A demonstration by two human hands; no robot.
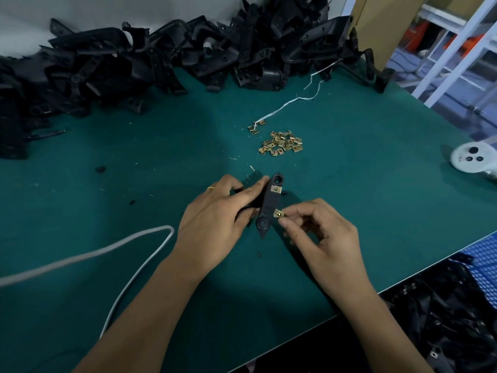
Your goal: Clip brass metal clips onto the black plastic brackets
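My left hand (215, 211) grips a black plastic bracket (269, 205) just above the green table, its long face turned up. One brass clip (276, 188) sits on the bracket's upper part. My right hand (320, 232) pinches a second brass clip (278, 213) between thumb and forefinger, touching the bracket's right edge near its lower end. A loose heap of brass clips (282, 144) lies on the table beyond the hands.
A big pile of black brackets (161, 57) lines the table's far edge. A white cord (129, 243) loops at the left, a thin white string (290, 103) runs near the clips. A white round device (470, 157) sits right; a bin of black parts (451, 319) is below the table edge.
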